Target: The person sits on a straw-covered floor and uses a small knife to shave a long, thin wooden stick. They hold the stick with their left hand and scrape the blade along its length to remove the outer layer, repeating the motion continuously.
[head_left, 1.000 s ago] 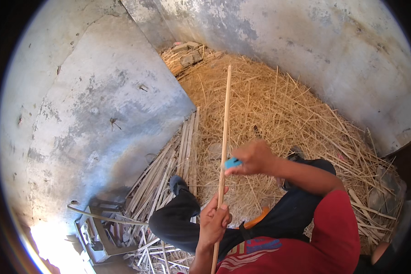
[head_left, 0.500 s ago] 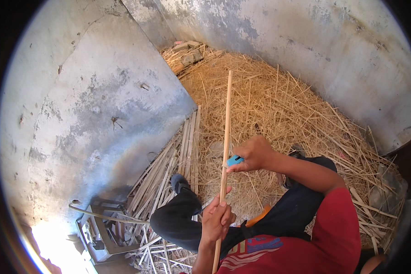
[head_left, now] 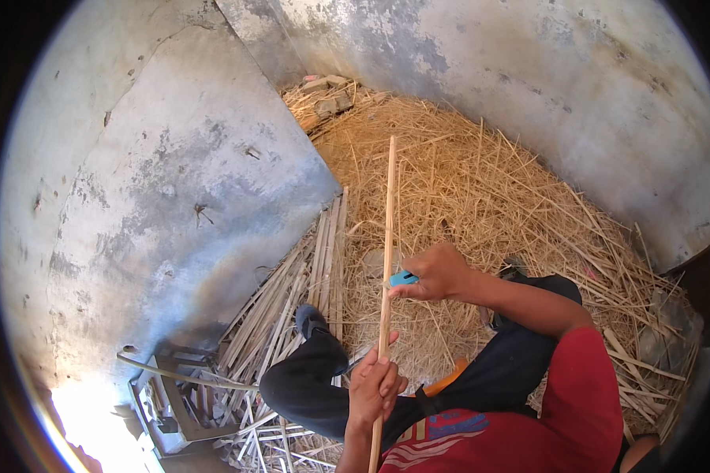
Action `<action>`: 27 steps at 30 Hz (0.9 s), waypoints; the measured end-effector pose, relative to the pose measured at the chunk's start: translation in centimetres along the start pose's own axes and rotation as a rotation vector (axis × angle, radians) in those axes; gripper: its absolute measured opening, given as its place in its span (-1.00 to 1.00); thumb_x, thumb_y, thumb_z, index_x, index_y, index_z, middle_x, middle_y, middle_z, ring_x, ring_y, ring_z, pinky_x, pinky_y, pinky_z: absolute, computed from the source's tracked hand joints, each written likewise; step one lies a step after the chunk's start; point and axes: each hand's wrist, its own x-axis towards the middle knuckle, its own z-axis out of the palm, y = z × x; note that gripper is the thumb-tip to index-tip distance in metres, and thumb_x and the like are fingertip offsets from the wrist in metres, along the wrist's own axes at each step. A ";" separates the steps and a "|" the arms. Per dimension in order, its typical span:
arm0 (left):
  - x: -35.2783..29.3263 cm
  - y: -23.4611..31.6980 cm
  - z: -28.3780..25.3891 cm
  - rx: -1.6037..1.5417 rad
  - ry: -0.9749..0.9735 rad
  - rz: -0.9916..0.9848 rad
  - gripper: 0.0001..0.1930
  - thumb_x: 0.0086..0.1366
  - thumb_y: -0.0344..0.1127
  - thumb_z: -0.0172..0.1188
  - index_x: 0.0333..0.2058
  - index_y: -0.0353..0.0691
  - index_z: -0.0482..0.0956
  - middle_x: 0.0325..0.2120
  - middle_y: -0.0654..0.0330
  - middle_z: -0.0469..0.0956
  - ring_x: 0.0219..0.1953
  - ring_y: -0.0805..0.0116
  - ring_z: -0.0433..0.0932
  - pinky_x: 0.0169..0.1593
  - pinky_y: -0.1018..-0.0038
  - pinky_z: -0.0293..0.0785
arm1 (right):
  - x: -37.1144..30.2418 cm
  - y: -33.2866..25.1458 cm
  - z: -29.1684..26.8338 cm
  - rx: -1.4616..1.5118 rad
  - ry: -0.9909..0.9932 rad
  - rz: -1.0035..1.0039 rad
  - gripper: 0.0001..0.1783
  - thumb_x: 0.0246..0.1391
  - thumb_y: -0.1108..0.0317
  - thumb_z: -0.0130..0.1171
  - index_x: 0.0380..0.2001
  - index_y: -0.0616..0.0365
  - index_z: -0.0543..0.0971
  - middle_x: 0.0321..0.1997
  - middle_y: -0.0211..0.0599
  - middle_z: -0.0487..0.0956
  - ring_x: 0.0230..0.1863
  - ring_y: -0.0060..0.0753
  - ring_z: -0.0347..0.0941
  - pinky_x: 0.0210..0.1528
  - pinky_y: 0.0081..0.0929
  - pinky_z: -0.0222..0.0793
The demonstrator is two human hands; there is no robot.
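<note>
A long, pale bamboo strip [head_left: 390, 213] stands lengthwise before me, its far end over the straw and its near end by my shirt. My left hand [head_left: 375, 386] is wrapped round its lower part, at my lap. Farther up, my right hand [head_left: 440, 272] grips a blue utility knife [head_left: 403, 278], whose front end meets the strip's right side. The blade itself is too small to make out. My right thumb lies close to the strip, just below the knife.
Straw and shavings [head_left: 465, 181] cover the floor. Split strips [head_left: 272, 288] lie in a heap along the left wall [head_left: 189, 158]. A dark metal frame [head_left: 177, 394] stands at the lower left. Bricks [head_left: 333, 104] sit in the far corner. An orange object [head_left: 446, 378] shows beside my leg.
The strip has slid a little toward me, its far end now lower and slightly left. My right hand and the knife stay at nearly the same place against it.
</note>
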 end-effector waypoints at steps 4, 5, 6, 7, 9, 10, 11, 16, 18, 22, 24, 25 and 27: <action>0.1 0.4 0.9 0.021 -0.017 0.007 -0.59 0.45 -0.35 -0.21 0.21 -0.37 0.20 -0.81 0.43 0.12 -0.86 0.62 0.05 -0.64 0.64 0.10 | 0.8 2.2 -0.8 -0.069 -0.023 0.006 -0.24 -0.10 -0.53 -0.03 -0.75 -0.01 0.49 -0.82 -0.35 0.40 -0.79 -0.28 0.36 -0.73 -0.33 0.23; 0.0 0.4 1.0 0.016 -0.014 0.000 -0.59 0.45 -0.36 -0.20 0.22 -0.36 0.20 -0.80 0.42 0.13 -0.85 0.62 0.04 -0.63 0.65 0.09 | 0.7 2.5 -0.6 -0.084 -0.009 -0.014 -0.24 -0.09 -0.53 -0.04 -0.76 -0.02 0.49 -0.82 -0.36 0.40 -0.80 -0.31 0.35 -0.74 -0.35 0.22; 0.0 0.5 1.2 0.012 -0.015 -0.006 -0.60 0.46 -0.36 -0.20 0.22 -0.35 0.20 -0.80 0.42 0.13 -0.84 0.62 0.03 -0.63 0.66 0.07 | 0.8 2.9 -0.5 -0.104 0.006 -0.033 -0.24 -0.08 -0.54 -0.04 -0.76 -0.03 0.49 -0.82 -0.37 0.39 -0.81 -0.34 0.34 -0.75 -0.38 0.21; 0.0 0.4 1.2 -0.001 -0.016 -0.007 -0.60 0.46 -0.36 -0.20 0.22 -0.34 0.20 -0.80 0.42 0.13 -0.83 0.63 0.03 -0.62 0.66 0.08 | 0.9 3.6 -0.3 -0.146 0.000 0.050 -0.24 -0.07 -0.54 -0.05 -0.77 -0.03 0.49 -0.83 -0.38 0.38 -0.82 -0.36 0.32 -0.76 -0.38 0.20; -0.1 -0.1 0.9 -0.026 -0.013 -0.011 -0.60 0.46 -0.36 -0.19 0.22 -0.34 0.20 -0.80 0.42 0.13 -0.83 0.63 0.04 -0.60 0.65 0.08 | 1.4 5.3 0.1 -0.224 -0.015 0.219 -0.23 -0.06 -0.54 -0.06 -0.78 -0.03 0.49 -0.85 -0.41 0.35 -0.83 -0.41 0.29 -0.77 -0.40 0.18; -0.3 -0.3 1.1 -0.006 -0.025 -0.036 -0.59 0.46 -0.35 -0.19 0.22 -0.34 0.20 -0.81 0.43 0.12 -0.83 0.63 0.04 -0.58 0.63 0.10 | 1.6 6.8 -0.4 -0.238 -0.020 0.258 -0.23 -0.06 -0.53 -0.05 -0.79 -0.02 0.47 -0.86 -0.42 0.34 -0.84 -0.42 0.28 -0.77 -0.41 0.17; -0.6 -0.5 1.4 0.014 -0.038 -0.061 -0.59 0.46 -0.34 -0.19 0.22 -0.34 0.20 -0.81 0.43 0.11 -0.82 0.64 0.04 -0.56 0.61 0.12 | 1.8 8.9 -1.2 -0.252 -0.024 0.297 -0.23 -0.06 -0.52 -0.04 -0.80 -0.01 0.46 -0.87 -0.43 0.33 -0.84 -0.42 0.28 -0.77 -0.43 0.16; -1.2 -1.0 0.4 -0.041 -0.029 -0.046 -0.58 0.45 -0.35 -0.17 0.23 -0.35 0.20 -0.80 0.42 0.13 -0.82 0.63 0.04 -0.58 0.64 0.10 | 0.5 4.2 -0.9 -0.064 -0.013 0.233 -0.25 0.00 -0.48 -0.05 -0.78 -0.01 0.48 -0.88 -0.42 0.31 -0.84 -0.41 0.26 -0.75 -0.39 0.17; -1.1 -0.8 0.1 -0.017 -0.034 -0.009 -0.57 0.45 -0.35 -0.15 0.23 -0.35 0.19 -0.80 0.42 0.14 -0.81 0.63 0.03 -0.57 0.63 0.10 | -0.1 1.6 -1.1 -0.007 0.024 0.073 -0.26 0.02 -0.47 -0.08 -0.76 -0.02 0.51 -0.88 -0.41 0.30 -0.83 -0.40 0.26 -0.74 -0.36 0.19; -2.0 -1.5 0.9 -0.006 -0.044 -0.129 -0.57 0.45 -0.35 -0.14 0.24 -0.35 0.20 -0.80 0.43 0.12 -0.76 0.66 0.06 -0.56 0.63 0.10 | 0.4 9.7 -1.7 -0.286 -0.024 0.362 -0.26 0.04 -0.47 -0.11 -0.70 -0.04 0.55 -0.85 -0.42 0.32 -0.80 -0.41 0.27 -0.74 -0.37 0.17; -2.3 -2.0 0.8 0.039 -0.068 -0.144 -0.55 0.44 -0.30 -0.12 0.23 -0.37 0.20 -0.80 0.43 0.12 -0.77 0.63 0.07 -0.53 0.60 0.14 | 0.5 12.3 -3.1 -0.335 -0.074 0.449 -0.25 0.06 -0.49 -0.16 -0.67 -0.04 0.55 -0.83 -0.48 0.30 -0.79 -0.47 0.24 -0.75 -0.42 0.12; -2.3 -2.1 0.8 0.061 -0.078 -0.143 -0.54 0.44 -0.27 -0.11 0.22 -0.38 0.19 -0.80 0.43 0.11 -0.78 0.62 0.07 -0.52 0.58 0.16 | 0.5 12.8 -3.2 -0.339 -0.042 0.444 -0.22 0.07 -0.50 -0.21 -0.70 -0.02 0.50 -0.82 -0.52 0.27 -0.79 -0.51 0.22 -0.77 -0.45 0.08; -3.1 -2.1 0.9 0.090 -0.095 -0.195 -0.56 0.45 -0.31 -0.13 0.24 -0.37 0.19 -0.78 0.43 0.14 -0.75 0.65 0.08 -0.53 0.62 0.13 | 0.4 15.7 -3.6 -0.355 -0.026 0.581 -0.19 0.10 -0.50 -0.28 -0.71 0.01 0.45 -0.81 -0.57 0.21 -0.78 -0.56 0.17 -0.77 -0.50 0.04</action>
